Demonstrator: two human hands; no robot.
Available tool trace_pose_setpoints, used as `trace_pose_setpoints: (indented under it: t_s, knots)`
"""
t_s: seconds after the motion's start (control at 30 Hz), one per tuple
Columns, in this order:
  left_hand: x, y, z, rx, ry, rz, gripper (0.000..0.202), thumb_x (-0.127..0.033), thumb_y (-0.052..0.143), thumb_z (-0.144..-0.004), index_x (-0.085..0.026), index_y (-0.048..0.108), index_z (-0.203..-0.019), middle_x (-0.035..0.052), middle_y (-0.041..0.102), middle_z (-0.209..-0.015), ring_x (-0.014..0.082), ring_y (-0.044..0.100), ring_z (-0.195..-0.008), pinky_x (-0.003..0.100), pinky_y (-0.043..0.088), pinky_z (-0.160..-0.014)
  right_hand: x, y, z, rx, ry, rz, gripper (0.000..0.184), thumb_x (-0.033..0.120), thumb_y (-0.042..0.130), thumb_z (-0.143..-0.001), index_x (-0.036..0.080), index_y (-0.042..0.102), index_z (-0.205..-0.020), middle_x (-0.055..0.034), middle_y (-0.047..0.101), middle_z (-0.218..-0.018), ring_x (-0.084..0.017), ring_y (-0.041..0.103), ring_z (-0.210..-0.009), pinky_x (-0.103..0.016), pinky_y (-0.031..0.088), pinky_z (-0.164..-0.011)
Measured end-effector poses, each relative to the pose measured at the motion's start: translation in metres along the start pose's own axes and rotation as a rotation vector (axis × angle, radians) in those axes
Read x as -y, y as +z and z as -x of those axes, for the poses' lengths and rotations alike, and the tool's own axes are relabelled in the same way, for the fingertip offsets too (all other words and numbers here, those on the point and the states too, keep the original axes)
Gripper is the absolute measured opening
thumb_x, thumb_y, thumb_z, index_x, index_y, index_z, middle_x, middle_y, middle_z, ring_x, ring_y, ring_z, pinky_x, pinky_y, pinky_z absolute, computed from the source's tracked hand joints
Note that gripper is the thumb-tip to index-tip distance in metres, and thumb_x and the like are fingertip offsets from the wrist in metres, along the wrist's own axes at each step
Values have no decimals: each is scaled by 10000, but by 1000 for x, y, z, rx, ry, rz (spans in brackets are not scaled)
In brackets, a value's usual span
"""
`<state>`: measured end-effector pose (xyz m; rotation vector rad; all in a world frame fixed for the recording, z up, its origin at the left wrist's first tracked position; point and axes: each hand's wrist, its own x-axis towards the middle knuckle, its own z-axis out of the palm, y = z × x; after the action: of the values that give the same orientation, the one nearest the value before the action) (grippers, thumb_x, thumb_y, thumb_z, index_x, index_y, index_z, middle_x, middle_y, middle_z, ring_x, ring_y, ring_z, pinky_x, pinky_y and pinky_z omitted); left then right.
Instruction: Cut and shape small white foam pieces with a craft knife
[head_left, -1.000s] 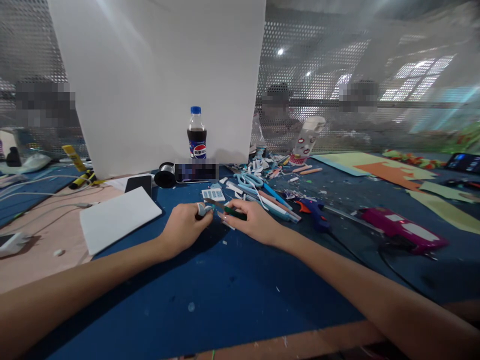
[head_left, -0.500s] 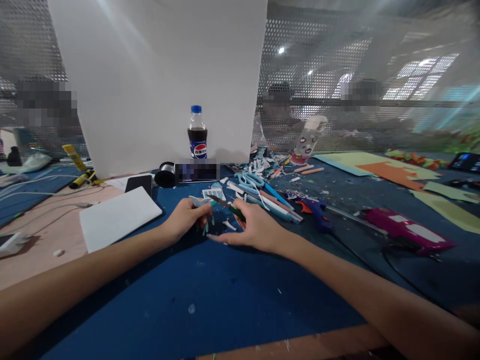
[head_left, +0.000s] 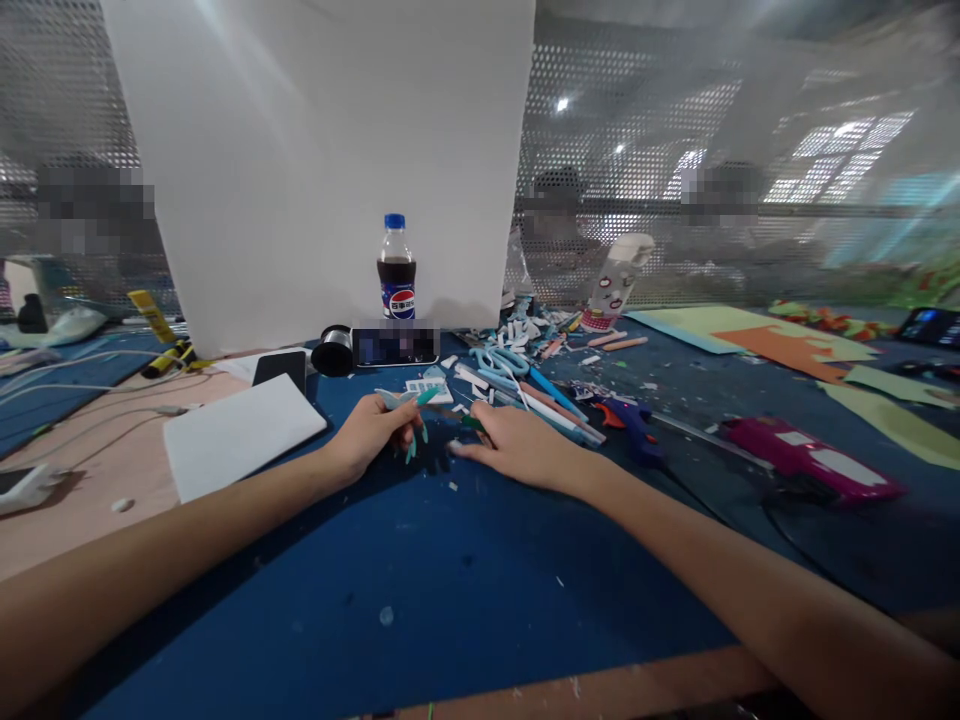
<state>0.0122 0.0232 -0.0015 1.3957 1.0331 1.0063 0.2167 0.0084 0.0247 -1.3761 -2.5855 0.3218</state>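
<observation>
My left hand [head_left: 375,435], closed in a pinch, holds a small pale blue-white piece [head_left: 391,399] above the blue mat [head_left: 465,580]. Long teal tips show at its fingers, probably nails. To its right, my right hand [head_left: 517,445] is closed around a green-handled knife [head_left: 472,423]. Its dark, narrow blade points left towards the left hand and is blurred. I cannot tell whether the blade touches the pale piece. Just behind the hands lies a small white card with blue marks [head_left: 429,390].
Behind stand a cola bottle [head_left: 397,275], a phone [head_left: 395,347] and a spool [head_left: 334,351]. Light blue scissors [head_left: 499,365], pens and paper scraps [head_left: 525,328] lie right of centre. A blue glue gun [head_left: 634,425] and a magenta tool [head_left: 814,460] lie farther right. White paper [head_left: 244,435] is at left.
The right hand has shifted slightly right with the knife, away from the left hand, and its thumb has drawn back. The left hand still pinches the pale piece, with a teal tip now raised.
</observation>
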Motion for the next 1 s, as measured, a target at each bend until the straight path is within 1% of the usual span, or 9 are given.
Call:
trace_pose_setpoints:
  t_s: [0.03,0.1,0.17,0.27,0.37,0.67,0.8,0.9,1.0]
  knots:
    - [0,0,0,2,2,9,295,-352,555,-775,-133,557,-577,-37,479,-424,67,448,-378,180,373,-404,-2,1,-1,-23,15,32,252,404,421,-841,188,355,-730,-21,477,-603,-126,399,-494,-266,222,-451]
    - [-1,0,0,10,-2,15,298,-353,562,-775,-132,557,-575,-39,478,-424,65,447,-376,180,375,-406,-6,3,-3,-70,42,82,163,305,385,-848,183,353,-744,-17,464,-583,-120,385,-473,-269,212,-446]
    - [-1,0,1,17,-11,13,308,-356,555,-782,-133,557,-570,-38,475,-422,66,447,-373,183,380,-408,-6,4,-4,-113,66,91,121,270,383,-834,180,356,-759,-12,457,-565,-115,378,-455,-268,202,-436]
    - [-2,0,1,19,-7,-18,323,-362,540,-793,-136,563,-563,-35,478,-418,63,442,-365,183,372,-405,-1,3,-3,-173,86,21,157,320,388,-833,180,356,-769,1,445,-529,-108,373,-420,-262,186,-417]
    - [-2,0,1,26,11,-67,337,-373,534,-795,-143,566,-552,-33,486,-411,58,435,-351,183,347,-395,4,2,-1,-214,70,-80,209,373,380,-844,186,346,-759,13,428,-501,-98,365,-392,-258,183,-407]
    - [-5,2,4,45,6,-224,337,-374,528,-777,-162,552,-516,-34,468,-387,62,418,-339,201,328,-388,5,2,1,-277,53,-170,211,359,356,-856,196,343,-723,37,357,-479,-87,305,-376,-261,160,-424]
    - [-4,1,4,81,34,-230,337,-396,554,-758,-156,571,-522,-28,483,-384,64,421,-346,201,319,-391,6,4,1,-335,21,-185,162,323,373,-856,193,352,-762,42,353,-508,-91,334,-407,-252,191,-438]
    - [-4,0,3,93,30,-218,315,-377,557,-756,-151,584,-539,-25,498,-395,60,416,-345,196,318,-389,6,5,1,-307,18,-210,133,308,370,-867,184,396,-824,36,383,-527,-96,361,-427,-246,207,-445]
    - [-4,0,3,92,18,-236,314,-372,547,-757,-150,585,-539,-25,494,-388,63,411,-343,195,320,-387,8,4,1,-282,41,-246,170,317,343,-889,176,436,-880,37,399,-518,-94,356,-411,-244,202,-439]
